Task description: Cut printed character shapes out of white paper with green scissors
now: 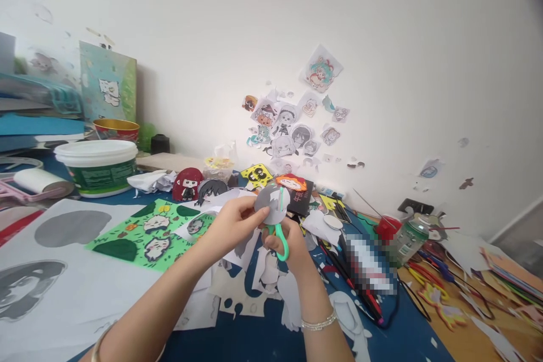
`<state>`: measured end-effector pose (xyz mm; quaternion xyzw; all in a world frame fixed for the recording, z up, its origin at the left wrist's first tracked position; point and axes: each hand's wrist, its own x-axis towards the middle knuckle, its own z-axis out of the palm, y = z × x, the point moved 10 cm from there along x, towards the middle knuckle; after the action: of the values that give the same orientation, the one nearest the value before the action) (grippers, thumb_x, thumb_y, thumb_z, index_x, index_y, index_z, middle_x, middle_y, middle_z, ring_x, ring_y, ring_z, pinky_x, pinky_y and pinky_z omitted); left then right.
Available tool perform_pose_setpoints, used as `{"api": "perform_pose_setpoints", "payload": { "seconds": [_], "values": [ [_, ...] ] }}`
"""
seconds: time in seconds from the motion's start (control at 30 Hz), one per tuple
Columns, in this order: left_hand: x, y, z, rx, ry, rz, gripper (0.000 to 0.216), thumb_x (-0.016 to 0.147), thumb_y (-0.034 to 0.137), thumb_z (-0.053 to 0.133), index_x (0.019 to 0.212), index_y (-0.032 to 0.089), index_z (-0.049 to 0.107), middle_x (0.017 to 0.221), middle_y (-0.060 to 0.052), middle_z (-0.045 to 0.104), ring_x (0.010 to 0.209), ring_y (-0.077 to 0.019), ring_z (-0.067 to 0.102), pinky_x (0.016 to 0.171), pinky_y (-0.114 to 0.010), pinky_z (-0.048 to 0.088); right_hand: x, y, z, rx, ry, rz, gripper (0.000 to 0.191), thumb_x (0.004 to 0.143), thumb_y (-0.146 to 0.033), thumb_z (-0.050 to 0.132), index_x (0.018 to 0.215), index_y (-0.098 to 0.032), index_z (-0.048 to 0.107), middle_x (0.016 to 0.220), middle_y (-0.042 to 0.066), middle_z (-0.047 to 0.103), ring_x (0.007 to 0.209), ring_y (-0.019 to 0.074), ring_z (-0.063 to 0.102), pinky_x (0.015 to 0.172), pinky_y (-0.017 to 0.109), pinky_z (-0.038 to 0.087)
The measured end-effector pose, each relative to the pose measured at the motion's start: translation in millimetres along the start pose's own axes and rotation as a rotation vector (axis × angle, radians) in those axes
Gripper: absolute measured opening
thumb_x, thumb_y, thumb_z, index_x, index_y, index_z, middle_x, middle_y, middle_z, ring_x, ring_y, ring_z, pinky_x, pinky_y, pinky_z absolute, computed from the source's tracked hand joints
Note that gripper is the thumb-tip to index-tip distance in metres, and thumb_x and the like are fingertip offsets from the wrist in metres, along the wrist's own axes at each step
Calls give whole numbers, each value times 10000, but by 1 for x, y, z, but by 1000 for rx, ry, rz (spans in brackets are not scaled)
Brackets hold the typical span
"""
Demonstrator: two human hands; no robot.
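Note:
My left hand pinches a round grey-and-white paper cutout and holds it up above the blue table. My right hand grips green-handled scissors, whose blades reach up into the cutout. Both hands meet at the middle of the view, over a heap of white paper scraps. A bracelet sits on my right wrist.
A green painted sheet with cartoon figures and printed grey sheets lie at left. A white tub stands at the back left. Cutout characters are stuck on the wall. Pens, a jar and coloured scraps crowd the right side.

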<state>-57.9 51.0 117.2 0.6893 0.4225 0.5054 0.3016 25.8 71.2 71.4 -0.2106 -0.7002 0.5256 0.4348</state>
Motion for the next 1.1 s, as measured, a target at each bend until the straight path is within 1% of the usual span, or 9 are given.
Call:
{"api": "perform_pose_setpoints", "payload": {
  "seconds": [0.1,0.27,0.37,0.47,0.7,0.77,0.9,1.0,1.1],
  "values": [
    [-1,1,4,-6,-24,11,261,794,377,452,698,157,554,660,-13,537,633,-139,517,556,-235,411,0,-2,1,40,-9,-28,469,600,-520,680,856,-148,554,567,-29,441,515,104,373,487,235,298],
    [-2,4,1,35,11,37,275,794,370,450,645,156,538,600,3,509,577,-126,483,517,-230,383,-1,-2,4,41,-35,-2,544,549,-574,683,855,-139,567,575,-14,465,510,110,381,486,245,309],
    [-2,5,2,32,-1,33,283,799,366,439,638,154,535,583,6,507,556,-122,475,502,-228,374,-2,-3,5,46,-49,-12,511,559,-549,692,834,-135,573,583,-8,478,509,105,378,479,237,295],
    [-2,7,2,53,-9,41,280,795,362,446,635,153,543,596,-1,526,574,-129,491,521,-235,386,-2,-5,5,62,-51,-17,479,560,-539,698,792,-141,569,561,-16,466,503,102,373,472,233,281],
    [-3,12,7,77,-29,45,268,793,355,447,694,151,590,660,-33,576,618,-147,513,543,-250,405,-1,-6,2,23,34,-8,513,522,-580,695,767,-159,534,511,-39,424,478,99,350,455,240,274],
    [-3,13,7,82,-29,49,271,790,356,450,687,150,594,657,-32,578,615,-145,510,542,-248,404,0,-7,2,9,50,-17,508,514,-594,688,723,-162,521,504,-38,425,475,100,355,454,243,279],
    [-3,10,7,120,-22,48,290,786,382,456,679,152,596,641,-23,571,588,-134,494,517,-231,384,-1,-12,2,-13,72,-42,490,524,-613,667,642,-172,488,508,-34,427,478,102,364,461,247,291],
    [-3,8,8,151,-28,43,311,793,401,443,670,154,586,633,-18,562,578,-132,487,509,-227,370,-1,-13,2,-27,72,-58,477,551,-612,652,645,-175,485,510,-29,435,480,106,376,467,250,299],
    [-3,11,7,180,-11,61,363,826,404,378,618,160,549,601,-8,531,564,-129,471,510,-229,356,-1,-13,1,-19,72,-71,464,563,-594,658,667,-172,495,518,-25,446,484,108,386,463,246,298]
  ]
}}
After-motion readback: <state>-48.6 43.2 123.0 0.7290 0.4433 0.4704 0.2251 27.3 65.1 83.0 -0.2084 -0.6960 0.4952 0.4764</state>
